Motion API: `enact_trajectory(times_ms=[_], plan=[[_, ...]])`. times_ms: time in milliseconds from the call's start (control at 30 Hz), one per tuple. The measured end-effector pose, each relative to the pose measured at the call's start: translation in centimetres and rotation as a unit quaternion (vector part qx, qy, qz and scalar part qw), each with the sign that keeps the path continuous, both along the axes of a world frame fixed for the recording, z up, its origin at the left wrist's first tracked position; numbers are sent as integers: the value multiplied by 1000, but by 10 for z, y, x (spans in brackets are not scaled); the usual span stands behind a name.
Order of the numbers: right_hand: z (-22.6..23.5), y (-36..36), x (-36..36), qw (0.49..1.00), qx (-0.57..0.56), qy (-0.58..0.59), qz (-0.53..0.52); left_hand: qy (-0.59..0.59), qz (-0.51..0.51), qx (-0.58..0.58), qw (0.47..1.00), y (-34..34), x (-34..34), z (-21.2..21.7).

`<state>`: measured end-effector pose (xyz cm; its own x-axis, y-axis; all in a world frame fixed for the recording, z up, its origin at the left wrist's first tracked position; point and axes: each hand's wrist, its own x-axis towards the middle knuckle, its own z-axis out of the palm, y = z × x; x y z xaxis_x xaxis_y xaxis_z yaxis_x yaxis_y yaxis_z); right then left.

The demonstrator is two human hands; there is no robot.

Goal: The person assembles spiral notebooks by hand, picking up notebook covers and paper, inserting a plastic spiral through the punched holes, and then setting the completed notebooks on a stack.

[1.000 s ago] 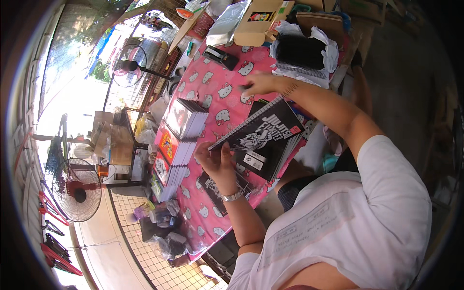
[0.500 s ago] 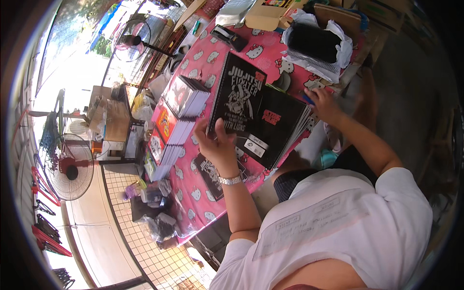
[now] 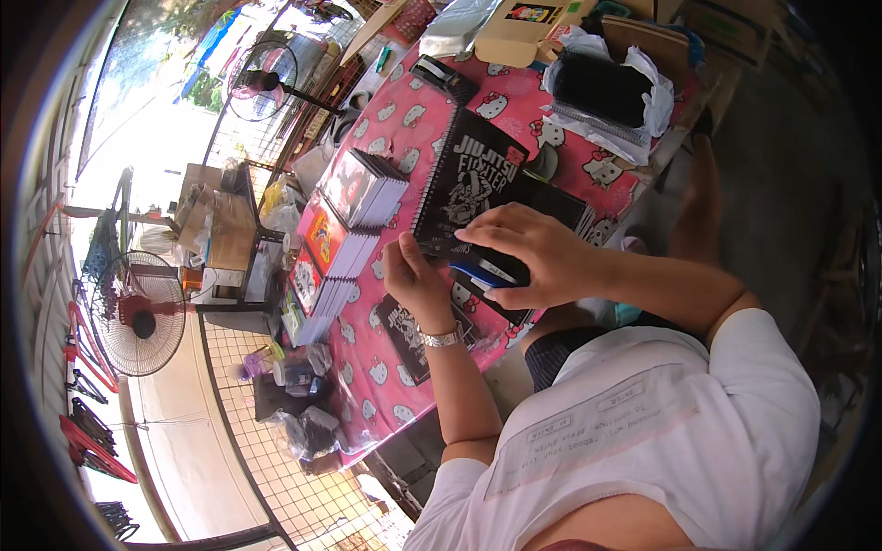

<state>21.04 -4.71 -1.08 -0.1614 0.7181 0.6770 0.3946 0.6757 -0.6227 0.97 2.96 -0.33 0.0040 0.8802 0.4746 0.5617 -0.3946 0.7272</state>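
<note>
Two hands are working on a black spiral notebook (image 3: 469, 179) lying tilted on the pink worktop (image 3: 404, 138). The left hand (image 3: 413, 275) is pinching its lower corner, fingers closed on the edge, a watch showing at the wrist. The right hand (image 3: 528, 253) is lying flat and spread over the cover's lower part, pressing on it rather than gripping. Beneath it a blue strip (image 3: 473, 274) is showing; what it is cannot be told. Just left of the notebook, three stacks of notebooks (image 3: 340, 239) are standing in a row. A black bundle in a white bag (image 3: 602, 87) is sitting well apart at the far edge. Doing this well probably means keeping the flat palm steady so the cover is not sliding, and keeping the left fingers at the very corner, clear of the spiral.
</note>
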Motion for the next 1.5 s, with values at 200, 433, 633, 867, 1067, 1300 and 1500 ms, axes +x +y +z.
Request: enact_trajectory(times_ms=[200,433,633,867,1067,1300,1500], plan=[[4,9,-20,997,26,-57,-50,-83,-67,36,994,-1,-2,-4],[8,3,-28,990,31,-123,-61,-83,-43,64,994,-3,-11,-17],[21,6,-17,702,-476,390,358,-111,-3,155,982,-5,-18,-25],[-34,21,76,951,-205,148,-175,187,124,256,940,-22,-108,81],[-192,41,118,920,-178,-144,-318,368,92,-125,917,67,-163,-31],[-196,118,196,882,-185,-123,-416,275,-70,46,958,16,-34,-57],[-185,134,174,815,-259,-319,-408,345,-252,99,899,-67,75,-34]])
